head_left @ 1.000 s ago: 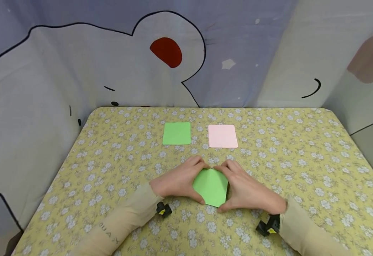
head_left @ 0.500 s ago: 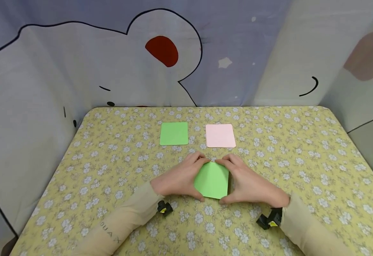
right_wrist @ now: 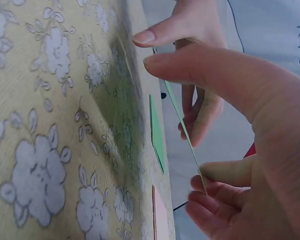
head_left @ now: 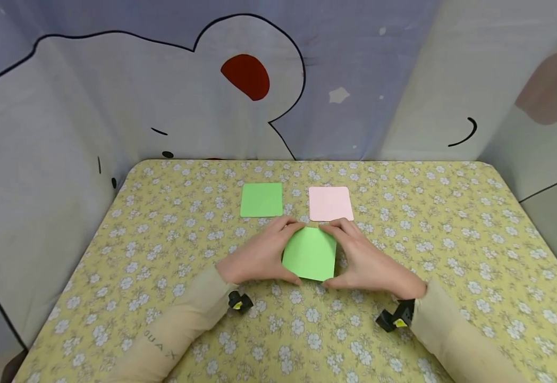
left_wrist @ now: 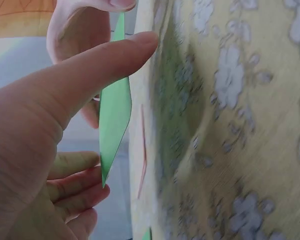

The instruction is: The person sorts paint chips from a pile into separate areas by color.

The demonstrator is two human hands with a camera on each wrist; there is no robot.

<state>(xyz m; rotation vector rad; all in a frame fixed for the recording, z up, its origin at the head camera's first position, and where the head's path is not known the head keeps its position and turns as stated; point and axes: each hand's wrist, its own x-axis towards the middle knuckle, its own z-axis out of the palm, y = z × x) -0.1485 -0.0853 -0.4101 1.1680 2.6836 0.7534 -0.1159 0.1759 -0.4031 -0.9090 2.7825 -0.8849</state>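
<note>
A square sheet of green paper (head_left: pixel 310 254) is held between both hands a little above the table, with shadow on the cloth below it. My left hand (head_left: pixel 259 254) pinches its left side, thumb at the near edge and fingers at the far edge. On the opposite side my right hand (head_left: pixel 367 266) grips it the same way. Edge-on in the right wrist view, the green paper (right_wrist: pixel 182 125) looks thin. The left thumb (left_wrist: pixel 97 67) crosses in front of the sheet in the left wrist view.
Beyond the hands lie a stack or sheet of green squares (head_left: pixel 261 200) and, to its right, pink squares (head_left: pixel 330 204). A yellow floral cloth (head_left: pixel 455 276) covers the table. A printed curtain (head_left: pixel 355 64) hangs behind and at both sides.
Both hands have carried the green sheet away from the body, closer to the two squares at the back. The grip looks the same, and those squares have stayed put on the table.
</note>
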